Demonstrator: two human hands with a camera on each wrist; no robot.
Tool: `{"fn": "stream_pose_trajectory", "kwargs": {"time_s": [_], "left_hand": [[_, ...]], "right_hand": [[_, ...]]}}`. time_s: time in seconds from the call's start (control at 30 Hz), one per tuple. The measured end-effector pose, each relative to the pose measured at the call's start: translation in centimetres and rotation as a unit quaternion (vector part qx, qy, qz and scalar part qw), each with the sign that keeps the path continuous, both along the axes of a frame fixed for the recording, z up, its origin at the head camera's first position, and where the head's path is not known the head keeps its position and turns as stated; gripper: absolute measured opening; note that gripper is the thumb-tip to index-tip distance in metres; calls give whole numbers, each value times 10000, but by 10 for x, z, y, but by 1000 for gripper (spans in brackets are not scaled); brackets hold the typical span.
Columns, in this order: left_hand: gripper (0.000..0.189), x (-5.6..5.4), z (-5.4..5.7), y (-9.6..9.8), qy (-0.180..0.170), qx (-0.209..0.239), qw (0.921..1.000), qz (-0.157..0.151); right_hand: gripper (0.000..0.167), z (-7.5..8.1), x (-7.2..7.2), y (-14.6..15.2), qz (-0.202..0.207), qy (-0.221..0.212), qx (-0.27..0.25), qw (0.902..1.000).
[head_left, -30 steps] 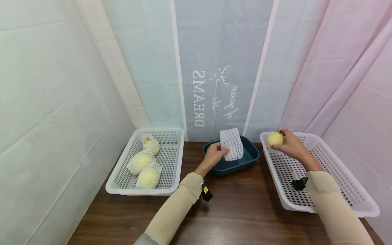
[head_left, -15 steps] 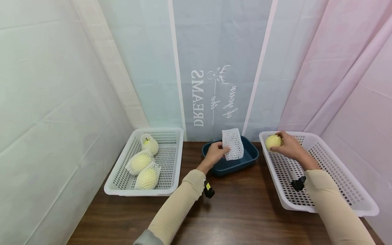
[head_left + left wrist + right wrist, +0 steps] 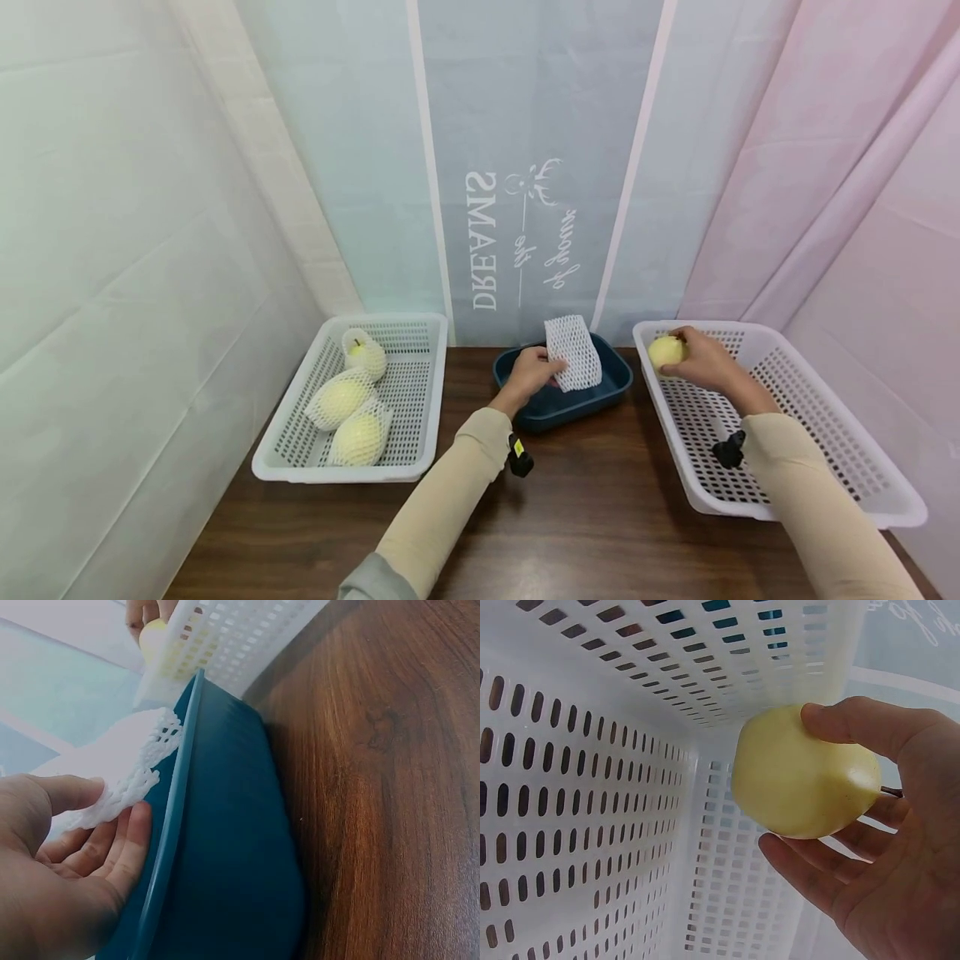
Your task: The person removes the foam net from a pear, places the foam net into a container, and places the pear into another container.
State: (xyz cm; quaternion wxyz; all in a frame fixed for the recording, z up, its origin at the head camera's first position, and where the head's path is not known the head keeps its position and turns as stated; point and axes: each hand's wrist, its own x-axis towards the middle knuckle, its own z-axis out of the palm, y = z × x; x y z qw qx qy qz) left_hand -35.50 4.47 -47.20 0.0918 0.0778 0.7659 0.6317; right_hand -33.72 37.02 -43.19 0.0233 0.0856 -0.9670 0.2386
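Note:
My left hand [image 3: 529,372] pinches a white foam net sleeve [image 3: 573,353] between thumb and fingers, above the blue tray [image 3: 555,413]. In the left wrist view the thumb lies over the sleeve's edge and the curled fingers are beneath it. On the right, my right hand [image 3: 708,360] grips a pale yellow pear [image 3: 667,354] at the far left corner of the right white basket [image 3: 697,496]. The right wrist view shows the pear [image 3: 799,776] inside that basket's walls, its stem toward the palm.
At left stands another white basket [image 3: 337,473] with several pears in foam nets [image 3: 358,439]. All containers rest on a dark wooden table [image 3: 585,517]. A printed curtain [image 3: 540,100] hangs close behind them.
The right hand has lowered the pear slightly and moved it a little left. The left hand and the sleeve have shifted slightly to the right.

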Motion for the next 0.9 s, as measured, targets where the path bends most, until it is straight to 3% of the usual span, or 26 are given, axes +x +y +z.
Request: {"fn": "stream_pose_trajectory", "kwargs": {"time_s": [0.3, 0.6, 0.9], "left_hand": [[23, -5, -5, 9, -188, -311, 9993, 106], [22, -8, -9, 17, -332, -905, 9949, 297], [12, 1, -5, 18, -592, -758, 9953, -78]], "right_hand": [[79, -5, -3, 3, 167, -64, 64, 9998], [78, -7, -2, 2, 191, -110, 112, 9997], [77, -12, -1, 4, 261, -109, 189, 9994]]}}
